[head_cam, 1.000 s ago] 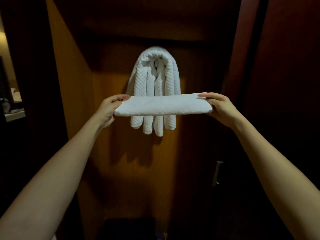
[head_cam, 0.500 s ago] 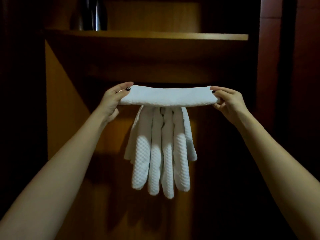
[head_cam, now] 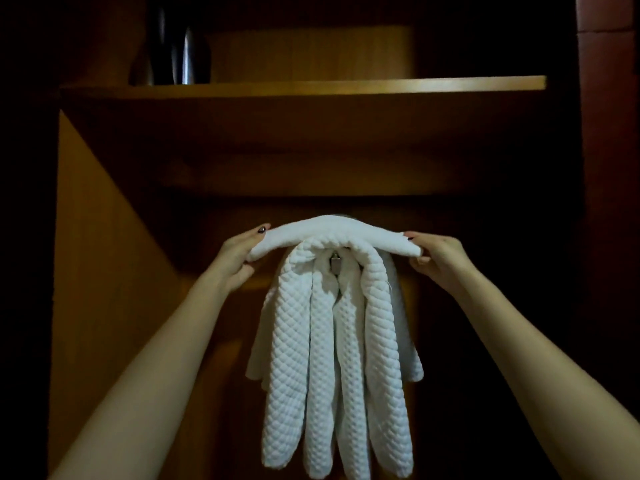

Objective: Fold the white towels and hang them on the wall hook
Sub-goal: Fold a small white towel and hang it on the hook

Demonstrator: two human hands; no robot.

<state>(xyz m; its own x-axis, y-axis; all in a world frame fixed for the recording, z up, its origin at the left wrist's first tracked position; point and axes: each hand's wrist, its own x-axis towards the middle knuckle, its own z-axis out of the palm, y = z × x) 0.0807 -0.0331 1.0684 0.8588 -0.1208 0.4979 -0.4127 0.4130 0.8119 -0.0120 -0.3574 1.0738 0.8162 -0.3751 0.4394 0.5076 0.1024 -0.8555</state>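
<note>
So, starting at the left: the wooden side panel (head_cam: pixel 104 271) of the closet nook, and up above it a shelf (head_cam: pixel 311 85) with a dark shiny container (head_cam: pixel 180 46) near its left end. Can't tell what it is, too dark.

The left hand (head_cam: pixel 239 258) pinches the left end of the folded towel (head_cam: pixel 332 233), fingers over the top and thumb tucked under. That plain white towel now sits across the crown of the quilted towel (head_cam: pixel 332 341), which hangs in long loops off the wall hook (head_cam: pixel 335 263). You can just see a bit of the hook's metal peeking out under the fold, right in the middle.

Big change from half a second ago: back then the folded towel was held out flat and straight in front of the quilted one's top. Now its middle rests on that hump and both ends bow downward. A full second ago it was way lower, crossing the quilted loops partway down.

Over on the right, the right hand (head_cam: pixel 436 256) grips the other end the same way, fingers on top, thumb under. Both arms are reaching up and in toward the hook.
</note>
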